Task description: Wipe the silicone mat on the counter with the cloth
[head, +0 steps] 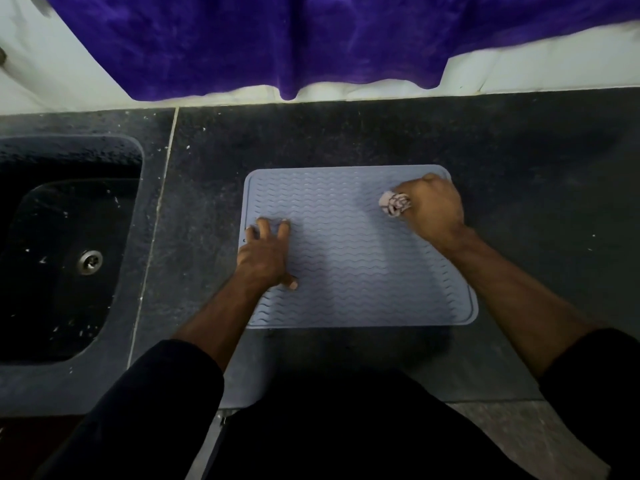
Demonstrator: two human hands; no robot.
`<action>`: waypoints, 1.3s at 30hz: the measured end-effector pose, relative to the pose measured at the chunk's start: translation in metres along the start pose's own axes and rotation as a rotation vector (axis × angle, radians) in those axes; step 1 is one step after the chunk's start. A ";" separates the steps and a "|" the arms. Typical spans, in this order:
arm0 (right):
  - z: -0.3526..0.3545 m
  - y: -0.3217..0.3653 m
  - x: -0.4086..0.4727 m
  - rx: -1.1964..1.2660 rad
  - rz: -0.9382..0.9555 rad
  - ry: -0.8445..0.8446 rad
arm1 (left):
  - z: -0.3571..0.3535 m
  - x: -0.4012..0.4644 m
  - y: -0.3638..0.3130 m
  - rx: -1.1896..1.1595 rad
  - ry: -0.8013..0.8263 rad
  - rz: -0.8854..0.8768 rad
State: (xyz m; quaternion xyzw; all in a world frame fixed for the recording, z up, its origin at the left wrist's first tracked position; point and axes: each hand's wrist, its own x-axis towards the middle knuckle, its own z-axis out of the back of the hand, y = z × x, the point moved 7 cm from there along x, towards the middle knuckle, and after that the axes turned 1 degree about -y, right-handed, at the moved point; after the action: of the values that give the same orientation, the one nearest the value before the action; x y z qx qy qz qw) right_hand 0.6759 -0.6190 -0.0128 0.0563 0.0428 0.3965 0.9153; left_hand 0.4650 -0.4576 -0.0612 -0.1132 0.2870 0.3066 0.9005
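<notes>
Head view, looking down at the dark counter: the silicone mat lies flat at the centre of the frame, pale blue with a wavy ribbed pattern, its near edge toward me. My right hand sits at the mat's 2 o'clock corner, curled into a fist around the cloth, a small bunched wad with a dark and light pattern poking out on the thumb side and pressed onto the mat. My left hand lies at the mat's 9 o'clock edge, fingers spread and flat, grasping nothing, pinning the mat down. Progress, as I judge it: wiping is under way at the far right corner, but I cannot tell wiped ribs from unwiped ones, since no streaks, wet patches or dirt show on the surface. I would treat the centre, the near edge and the left side under my palm as yet to be covered. A black sink lies at 9 o'clock and a purple fabric hangs at 12 o'clock. No brand, label or legible writing is visible anywhere.
</notes>
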 end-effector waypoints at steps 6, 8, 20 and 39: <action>-0.018 0.005 -0.014 -0.099 0.103 0.085 | -0.001 0.001 0.004 -0.015 0.001 0.001; -0.012 -0.017 -0.019 -0.101 0.069 0.082 | -0.002 0.000 0.003 -0.014 0.009 -0.001; -0.006 0.009 -0.001 -0.023 0.071 0.026 | 0.001 0.000 -0.001 -0.010 0.010 -0.006; -0.017 -0.006 -0.038 0.110 -0.004 0.053 | -0.002 0.001 0.003 -0.006 0.002 -0.026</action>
State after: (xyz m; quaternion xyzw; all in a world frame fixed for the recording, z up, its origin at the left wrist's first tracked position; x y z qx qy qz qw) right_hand 0.6518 -0.6496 -0.0294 0.0960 0.0887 0.3931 0.9102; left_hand 0.4630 -0.4556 -0.0640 -0.1201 0.2855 0.2955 0.9038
